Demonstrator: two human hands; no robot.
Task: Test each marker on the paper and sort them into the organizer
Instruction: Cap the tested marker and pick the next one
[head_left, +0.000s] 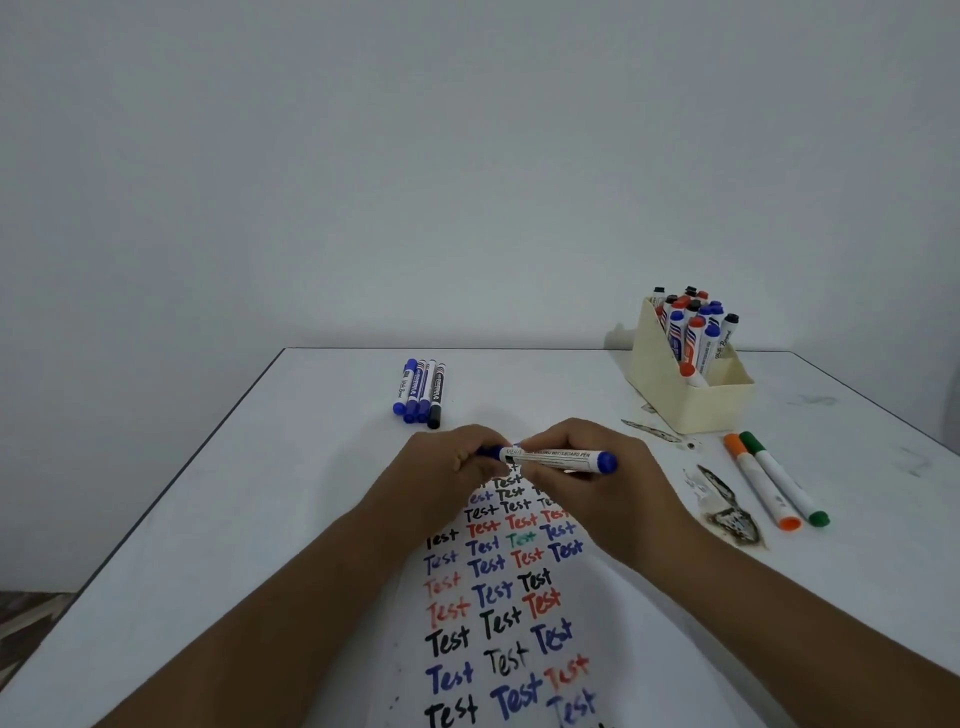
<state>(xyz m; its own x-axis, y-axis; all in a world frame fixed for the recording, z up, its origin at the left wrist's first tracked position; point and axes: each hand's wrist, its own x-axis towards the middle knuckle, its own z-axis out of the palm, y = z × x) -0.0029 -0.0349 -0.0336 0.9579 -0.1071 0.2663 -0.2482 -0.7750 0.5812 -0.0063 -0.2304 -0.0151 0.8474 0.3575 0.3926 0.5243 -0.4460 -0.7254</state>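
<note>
- the left hand (452, 470) is curled tight around the blue cap end of a blue marker (550, 458), with its fingers folded over the cap.
- the right hand (587, 483) holds the white body of the same marker, with the fingers wrapped under it and the thumb on top.
- the marker lies flat between both hands, its blue back end pointing to 3 o'clock.
- you cannot tell if the cap is on tight or coming off, because the left hand hides it.
- both hands are just above the far end of the paper (498, 613), which is full of the word "test" in black, blue, red and green.
- the paper lies on the white table (260, 519) at 6 o'clock from the hands.
- 4 markers (420, 392) lie side by side at 11 o'clock from the hands, 3 blue and 1 black.
- the cream organizer (670, 384) stands at 2 o'clock, holding many upright markers with blue, red and black caps.
- an orange marker (761, 483) and a green marker (784, 478) lie touching each other at 3 o'clock, near the organizer.
- dark stains (727, 514) mark the table between the paper and those 2 markers.
</note>
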